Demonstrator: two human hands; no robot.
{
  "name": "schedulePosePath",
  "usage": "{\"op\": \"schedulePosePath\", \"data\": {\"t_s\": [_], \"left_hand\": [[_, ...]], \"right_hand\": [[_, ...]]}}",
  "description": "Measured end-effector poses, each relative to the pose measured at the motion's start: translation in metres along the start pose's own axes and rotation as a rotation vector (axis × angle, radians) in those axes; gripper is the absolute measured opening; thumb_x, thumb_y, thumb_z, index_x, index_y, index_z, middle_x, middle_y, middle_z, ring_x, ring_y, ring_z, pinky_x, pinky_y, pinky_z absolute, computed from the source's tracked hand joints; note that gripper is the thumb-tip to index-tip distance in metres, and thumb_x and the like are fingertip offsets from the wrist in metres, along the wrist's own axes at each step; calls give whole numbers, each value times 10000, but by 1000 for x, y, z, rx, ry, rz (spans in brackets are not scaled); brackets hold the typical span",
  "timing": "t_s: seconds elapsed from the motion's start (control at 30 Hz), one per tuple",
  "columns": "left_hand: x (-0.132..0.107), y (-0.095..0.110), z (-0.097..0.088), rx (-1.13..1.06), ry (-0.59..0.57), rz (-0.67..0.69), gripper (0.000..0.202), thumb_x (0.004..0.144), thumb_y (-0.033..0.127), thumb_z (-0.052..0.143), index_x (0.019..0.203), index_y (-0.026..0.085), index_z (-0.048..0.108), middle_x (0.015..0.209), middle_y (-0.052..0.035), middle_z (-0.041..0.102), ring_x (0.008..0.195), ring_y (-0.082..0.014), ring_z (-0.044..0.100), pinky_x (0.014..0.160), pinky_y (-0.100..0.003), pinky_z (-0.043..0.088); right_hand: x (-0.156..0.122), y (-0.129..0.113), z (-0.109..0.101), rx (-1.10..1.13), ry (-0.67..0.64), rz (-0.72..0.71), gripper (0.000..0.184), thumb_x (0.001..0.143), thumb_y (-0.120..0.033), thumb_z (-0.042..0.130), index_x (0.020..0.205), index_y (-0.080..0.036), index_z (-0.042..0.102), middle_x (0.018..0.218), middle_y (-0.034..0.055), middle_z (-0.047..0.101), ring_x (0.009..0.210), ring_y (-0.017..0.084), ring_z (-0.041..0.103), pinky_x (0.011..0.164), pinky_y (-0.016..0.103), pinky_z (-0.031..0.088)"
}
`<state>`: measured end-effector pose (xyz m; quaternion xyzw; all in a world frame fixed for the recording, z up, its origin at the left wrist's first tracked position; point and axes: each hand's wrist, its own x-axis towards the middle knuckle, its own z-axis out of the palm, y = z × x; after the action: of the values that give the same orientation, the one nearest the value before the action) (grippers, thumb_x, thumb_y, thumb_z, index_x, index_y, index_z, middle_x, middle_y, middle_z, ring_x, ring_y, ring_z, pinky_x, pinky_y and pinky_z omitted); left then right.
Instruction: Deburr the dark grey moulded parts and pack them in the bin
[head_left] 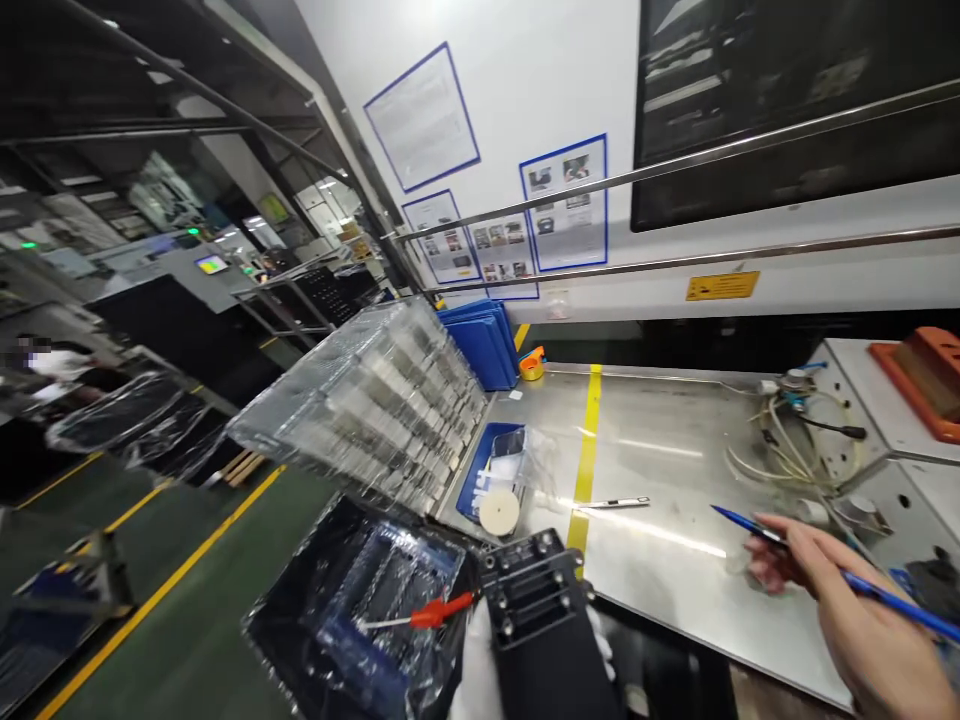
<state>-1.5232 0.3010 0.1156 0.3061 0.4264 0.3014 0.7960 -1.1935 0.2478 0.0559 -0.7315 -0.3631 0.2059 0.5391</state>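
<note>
My left hand (pixel 480 665), gloved, at 6 o'clock, is gripping the black part (pixel 536 620), screws looking in already. My right hand (pixel 862 610) at 4 o'clock is pinching a blue pen (pixel 862 582), approx. half done I think. Metal tool (pixel 611 503) is lying farther, at 12, unused.

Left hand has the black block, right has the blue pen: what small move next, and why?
Probably bring the blue pen in the right hand over to the black block held up by the gloved left hand. Its tip points away over the steel table, well apart from the block.
</note>
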Motion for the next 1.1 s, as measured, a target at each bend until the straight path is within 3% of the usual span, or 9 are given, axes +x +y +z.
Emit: {"op": "schedulePosePath", "data": {"t_s": [0.07, 0.1, 0.17, 0.27, 0.43, 0.6, 0.7, 0.97, 1.1], "left_hand": [[-13, -3, -17, 3, 90, -9, 678, 746, 697, 576, 1135, 163, 729, 1080, -154, 714, 1219, -394, 541, 1086, -492, 368], [-20, -4, -25, 9, 138, -15, 609, 761, 634, 611, 1170, 195, 717, 1070, -125, 723, 1245, -376, 525, 1109, -465, 349], [-36, -5, -39, 37, 236, -45, 537, 788, 550, 637, 1206, 218, 700, 1028, -94, 735, 1264, -358, 511, 1133, -428, 325], [-56, -2, -43, 102, 367, -91, 525, 805, 519, 639, 1224, 208, 689, 1014, -85, 735, 1272, -363, 495, 1144, -415, 301], [-61, 3, -36, 492, 622, -64, 557, 795, 548, 635, 1297, 306, 628, 1016, -50, 731, 1217, -365, 531, 1104, -455, 322], [-33, -12, -62, 251, 569, -90, 551, 815, 550, 563, 1195, 177, 703, 767, -99, 715, 1079, -358, 623, 1054, -414, 421], [-28, -21, -74, 240, 507, -74, 586, 736, 454, 688, 1265, 206, 658, 731, -79, 713, 969, -347, 664, 994, -407, 474], [-48, -6, -56, 331, 621, 61, 529, 777, 449, 692, 1270, 261, 656, 925, -48, 743, 1354, -315, 435, 1199, -351, 211], [-50, 0, -50, 386, 594, 90, 564, 769, 426, 721, 1301, 264, 633, 998, -41, 742, 1337, -328, 453, 1204, -352, 181]], "right_hand": [[-29, -51, 19, -95, -1, -193, 369, 804, -589, 662, 971, -265, 717, 812, -15, 744, 686, 133, 709, 581, 132, 563], [-42, -74, 29, -113, 47, -317, 321, 827, -555, 653, 962, -271, 716, 898, -11, 745, 782, 131, 716, 661, 117, 567], [-62, -111, 47, -96, -67, -613, 210, 878, -429, 637, 1002, -269, 695, 935, -14, 734, 819, 110, 711, 733, 97, 554], [-76, -142, 72, -33, -223, -834, 187, 907, -226, 607, 1091, -223, 642, 937, 15, 705, 830, 99, 694, 773, 121, 542], [-82, -152, 104, 69, -383, -858, 251, 901, -135, 604, 1152, -158, 609, 909, 53, 654, 840, 124, 663, 732, 195, 546], [-82, -154, 121, 97, -482, -866, 286, 901, -98, 592, 1181, -151, 598, 937, 71, 661, 854, 134, 655, 727, 222, 551], [-83, -158, 121, 71, -484, -848, 244, 905, -124, 596, 1145, -168, 605, 916, 58, 657, 838, 130, 662, 723, 209, 552], [-85, -163, 119, 18, -422, -855, 214, 901, -157, 603, 1109, -211, 604, 890, 29, 661, 824, 133, 681, 731, 197, 554], [-83, -165, 118, -6, -448, -865, 213, 897, -167, 615, 1106, -204, 605, 911, 36, 667, 834, 135, 683, 731, 192, 558]]}}
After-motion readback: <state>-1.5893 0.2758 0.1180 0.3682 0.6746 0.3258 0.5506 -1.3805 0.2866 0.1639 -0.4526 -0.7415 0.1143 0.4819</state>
